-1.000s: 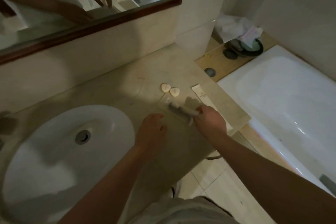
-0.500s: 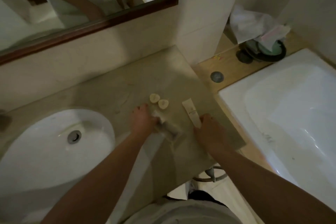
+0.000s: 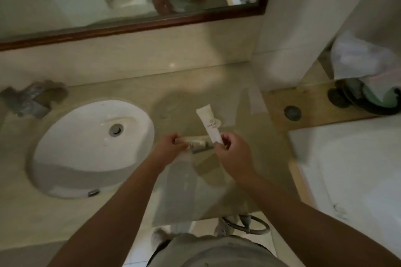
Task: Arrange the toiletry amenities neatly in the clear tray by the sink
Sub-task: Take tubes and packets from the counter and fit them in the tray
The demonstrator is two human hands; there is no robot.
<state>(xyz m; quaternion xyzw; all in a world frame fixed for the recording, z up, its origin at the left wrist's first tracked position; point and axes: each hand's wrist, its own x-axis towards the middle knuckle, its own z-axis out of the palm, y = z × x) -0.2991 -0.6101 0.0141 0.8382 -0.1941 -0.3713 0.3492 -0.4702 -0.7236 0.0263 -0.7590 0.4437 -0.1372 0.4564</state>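
The step in hand looks like placing two items into the clear tray [image 3: 256, 102], which sits on the worktop [image 3: 134, 91] right of the sink [image 3: 71, 154]. The tray is see-through and blurred, so its edges are hard to trace; only faint pale walls show at its far right and near side.

To do this well, the person should prob. lay the white tube [image 3: 210, 122] flat and parallel to a tray wall, cap end lined up w/ the other items, then set the second item alongside it, close but not overlapping. Lowering one item at a time would keep them from sliding, since a smooth tray floor likely lets them skid. The heart-shaped piece [image 3: 217, 123] peeking out from behind the tube needs room too.

The right hand [image 3: 233, 154] is curled, thumb and fingers pinching the near end of the tube; the tube points away toward the far side, tilted a bit left. It appears lifted off the tray, though that can't be confirmed.

The left hand [image 3: 168, 149] is also partly closed, fingertips pinching the left end of a thin wrapped item [image 3: 198, 142], poss. a toothbrush or comb pack; too blurred to tell. That item lies roughly left-right between both hands, its right end passing under the tube.
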